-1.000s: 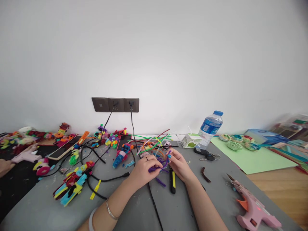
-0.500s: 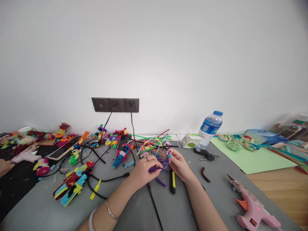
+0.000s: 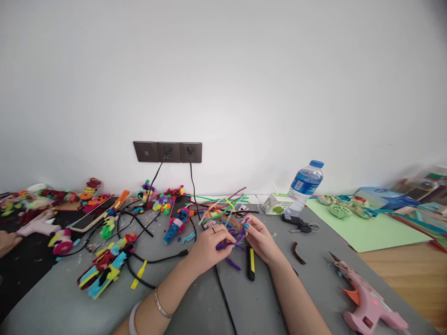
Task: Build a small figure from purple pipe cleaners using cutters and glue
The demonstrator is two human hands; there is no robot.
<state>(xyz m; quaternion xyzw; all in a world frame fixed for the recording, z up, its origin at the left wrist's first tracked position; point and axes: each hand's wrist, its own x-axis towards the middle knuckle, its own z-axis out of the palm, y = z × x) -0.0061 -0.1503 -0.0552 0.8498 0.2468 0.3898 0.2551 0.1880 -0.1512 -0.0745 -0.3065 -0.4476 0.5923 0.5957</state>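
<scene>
Your left hand (image 3: 214,241) and right hand (image 3: 259,238) each pinch the purple pipe cleaner (image 3: 240,239) over the desk (image 3: 195,302), its shaping seemingly unfinished, though your grip partly hides it, while a purple piece (image 3: 233,264) lies near the knife (image 3: 251,264) and finished-looking toys (image 3: 108,264) lie to your left.
</scene>
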